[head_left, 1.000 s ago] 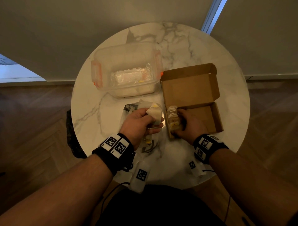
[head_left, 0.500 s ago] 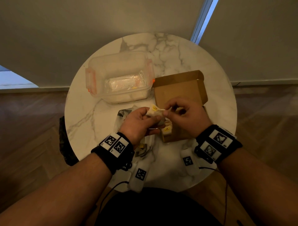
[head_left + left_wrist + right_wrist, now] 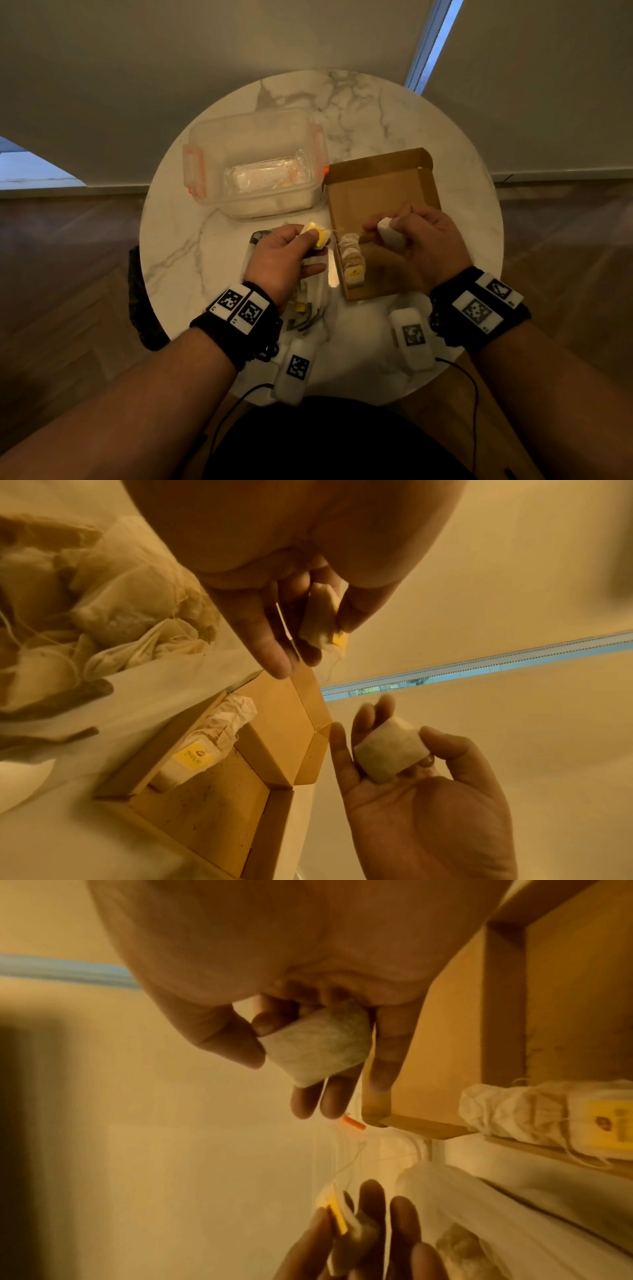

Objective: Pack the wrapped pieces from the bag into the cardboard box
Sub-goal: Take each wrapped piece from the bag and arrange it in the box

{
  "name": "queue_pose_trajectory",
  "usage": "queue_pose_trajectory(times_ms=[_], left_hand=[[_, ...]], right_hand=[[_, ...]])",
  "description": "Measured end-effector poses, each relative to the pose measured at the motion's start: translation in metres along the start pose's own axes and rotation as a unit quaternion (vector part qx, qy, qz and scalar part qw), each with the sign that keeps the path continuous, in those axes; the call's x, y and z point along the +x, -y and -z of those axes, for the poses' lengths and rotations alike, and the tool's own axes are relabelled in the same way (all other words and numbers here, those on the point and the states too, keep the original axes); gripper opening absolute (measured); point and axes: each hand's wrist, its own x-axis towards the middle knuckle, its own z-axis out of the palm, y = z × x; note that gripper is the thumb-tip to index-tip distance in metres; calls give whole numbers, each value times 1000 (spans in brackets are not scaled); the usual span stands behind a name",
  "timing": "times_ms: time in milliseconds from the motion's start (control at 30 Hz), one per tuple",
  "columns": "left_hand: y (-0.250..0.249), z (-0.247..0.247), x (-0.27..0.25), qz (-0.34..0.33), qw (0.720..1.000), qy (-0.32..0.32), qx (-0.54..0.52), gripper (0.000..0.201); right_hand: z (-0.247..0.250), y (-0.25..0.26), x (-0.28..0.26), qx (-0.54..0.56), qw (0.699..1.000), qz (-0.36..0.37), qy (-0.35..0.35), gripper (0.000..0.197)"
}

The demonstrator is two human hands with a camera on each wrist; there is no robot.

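Small white gauze-wrapped piece (image 3: 390,234), pinched in right hand (image 3: 426,246), hovers above open brown cardboard box (image 3: 383,192), beside the packed row (image 3: 352,262) at its left wall; left hand (image 3: 284,260) grips a yellow-tagged piece (image 3: 317,236) further left.

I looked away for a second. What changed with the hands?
The right hand left the pieces in the box, met the left hand, took a white piece and drew back right. The left kept its yellow-tagged piece. Box and tub stayed.
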Motion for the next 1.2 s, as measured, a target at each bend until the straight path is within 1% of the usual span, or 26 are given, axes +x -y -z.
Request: queue_pose_trajectory(times_ms=[67,133,200,233,300,333,400,433,533,600,700,800,933,1033,1100,1200], left_hand=[[2,2,0,-17,1000,-14,10,16],[2,6,-1,-27,999,-23,12,17],[3,11,-1,-23,999,-23,4,18],[4,13,-1,-18,1000,-23,3,18],[5,15,-1,-8,1000,-27,5,16],[6,15,-1,-4,999,-32,6,15],[8,15,-2,3,999,-32,7,14],[10,15,-2,7,1000,-28,8,15],[12,15,-3,15,1000,-21,17,15],[12,17,-2,18,999,-21,25,15],[13,20,0,18,999,-23,36,15],[14,22,2,19,999,-22,41,15],[15,23,2,15,999,-17,48,15],[16,23,2,17,999,-13,45,15],[16,23,2,19,999,-12,42,15],[17,24,2,18,999,-11,40,14]], right_hand=[[6,-10,1,-28,1000,-2,1,34],[14,-24,2,-105,994,-13,-13,26],[21,-39,3,-175,983,-45,-27,16],[24,-46,3,-211,975,-65,-17,11],[27,-61,3,-312,947,-78,16,24],[27,-68,3,-338,937,-79,28,27],[23,-77,2,-344,935,-81,27,25],[20,-80,3,-344,935,-83,17,27],[13,-88,5,-322,942,-90,-7,42],[10,-94,6,-314,944,-97,-16,47],[7,-100,9,-288,951,-108,-14,45],[5,-105,10,-272,957,-104,-12,40],[6,-110,10,-368,927,-73,-12,33],[10,-112,8,-412,909,-57,-14,36],[11,-112,8,-421,905,-61,-12,43],[11,-113,13,-445,892,-84,-13,65]])
